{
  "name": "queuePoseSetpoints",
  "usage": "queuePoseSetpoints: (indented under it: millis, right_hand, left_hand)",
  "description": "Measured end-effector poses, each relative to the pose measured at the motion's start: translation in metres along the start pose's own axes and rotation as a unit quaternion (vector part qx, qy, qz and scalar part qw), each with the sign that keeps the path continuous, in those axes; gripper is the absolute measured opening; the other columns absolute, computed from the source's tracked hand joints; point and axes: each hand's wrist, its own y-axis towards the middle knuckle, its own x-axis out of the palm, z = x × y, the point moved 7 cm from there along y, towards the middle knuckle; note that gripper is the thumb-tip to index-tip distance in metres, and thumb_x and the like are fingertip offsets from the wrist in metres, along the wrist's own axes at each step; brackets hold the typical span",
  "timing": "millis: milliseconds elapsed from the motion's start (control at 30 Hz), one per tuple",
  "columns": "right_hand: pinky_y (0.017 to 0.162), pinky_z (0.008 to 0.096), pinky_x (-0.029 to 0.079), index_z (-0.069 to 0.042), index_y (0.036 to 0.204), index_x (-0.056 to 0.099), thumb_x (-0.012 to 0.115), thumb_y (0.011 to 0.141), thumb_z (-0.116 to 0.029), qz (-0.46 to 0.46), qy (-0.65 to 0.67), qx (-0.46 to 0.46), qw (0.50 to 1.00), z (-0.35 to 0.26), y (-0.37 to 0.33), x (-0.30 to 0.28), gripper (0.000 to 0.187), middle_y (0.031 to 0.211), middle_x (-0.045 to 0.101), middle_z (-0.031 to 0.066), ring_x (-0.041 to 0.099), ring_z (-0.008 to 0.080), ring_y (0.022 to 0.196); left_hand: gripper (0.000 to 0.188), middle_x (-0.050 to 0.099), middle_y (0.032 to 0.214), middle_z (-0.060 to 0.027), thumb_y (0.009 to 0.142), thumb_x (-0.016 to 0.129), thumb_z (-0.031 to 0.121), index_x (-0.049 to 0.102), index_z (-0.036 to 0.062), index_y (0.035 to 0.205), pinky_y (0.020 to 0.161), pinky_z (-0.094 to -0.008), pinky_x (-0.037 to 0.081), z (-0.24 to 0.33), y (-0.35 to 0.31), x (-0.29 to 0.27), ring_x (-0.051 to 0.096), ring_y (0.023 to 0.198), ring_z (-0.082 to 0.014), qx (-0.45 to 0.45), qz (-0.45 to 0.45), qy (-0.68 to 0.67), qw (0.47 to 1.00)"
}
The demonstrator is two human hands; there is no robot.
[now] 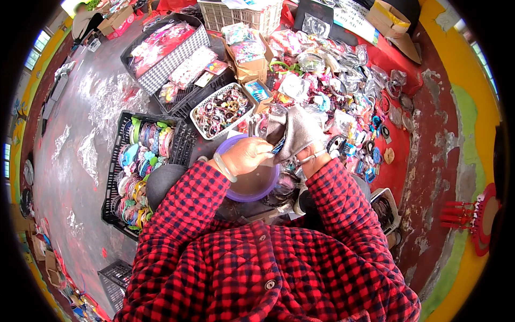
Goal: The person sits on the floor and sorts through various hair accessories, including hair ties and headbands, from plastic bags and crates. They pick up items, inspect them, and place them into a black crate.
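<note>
Over a purple basin [248, 198] of murky water, my two hands work close together. My right hand [313, 155] is closed on a grey cloth [298, 132], which drapes up over its fingers. From the left, my left hand [244, 157] meets the cloth with its fingers pinched together. At its fingertips, partly wrapped by the cloth, shows a narrow blue patterned band [278, 145]; the rest of it is hidden, so its exact kind cannot be made out.
A black crate [113, 177] of colourful headbands stands at left. Beyond the basin sits a white basket [196, 116] of hair ties. Bagged accessories cover the red cloth [399, 145] on the right. A grey crate [201, 40], a small carton [252, 70] and a light crate [214, 16] stand farther off.
</note>
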Motion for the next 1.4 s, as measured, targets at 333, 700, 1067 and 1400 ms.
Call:
queuePoseSetpoints:
  millis: [333,700,1067,1400]
  right_hand:
    - [0.06,0.0301,0.048,-0.011,0.079,0.059,0.06,0.065,-0.018,0.055,-0.079,0.007,0.995,0.048,0.004,0.007,0.015,0.068,0.059,0.003,0.06,0.0199,0.068]
    - [0.06,0.0332,0.046,-0.003,0.095,0.054,0.056,0.075,-0.022,0.136,0.236,-0.025,0.962,0.043,-0.001,0.012,0.027,0.076,0.058,0.0058,0.057,0.0195,0.066]
    - [0.069,0.0348,0.049,-0.005,0.107,0.051,0.045,0.091,-0.027,0.108,0.706,0.182,0.675,0.024,-0.013,0.012,0.028,0.093,0.058,0.0088,0.058,0.0227,0.081]
    - [0.069,0.031,0.05,-0.002,0.101,0.054,0.053,0.086,-0.015,0.126,0.514,0.072,0.845,0.126,0.006,0.017,0.021,0.089,0.059,0.0083,0.06,0.0194,0.079]
  left_hand:
    - [0.014,0.06,0.08,-0.0087,0.075,0.058,0.015,0.06,0.0038,0.084,0.08,-0.0386,0.038,0.0,0.004,-0.011,0.053,0.086,-0.026,0.006,0.023,0.147,0.989]
    - [0.011,0.06,0.08,-0.005,0.075,0.057,0.02,0.061,0.0092,0.075,0.075,-0.0392,0.036,-0.001,0.0,-0.012,0.053,0.085,-0.0242,0.008,0.049,0.197,0.979]
    - [0.009,0.059,0.08,-0.0083,0.071,0.054,0.007,0.06,0.0066,0.078,0.074,-0.0357,0.047,-0.008,-0.004,-0.013,0.055,0.086,-0.0284,0.058,0.076,0.168,0.981]
    - [0.019,0.062,0.091,-0.0074,0.067,0.054,0.002,0.063,0.0056,0.083,0.082,-0.036,0.046,-0.025,-0.01,0.001,0.052,0.101,-0.0278,0.05,-0.016,0.212,0.976]
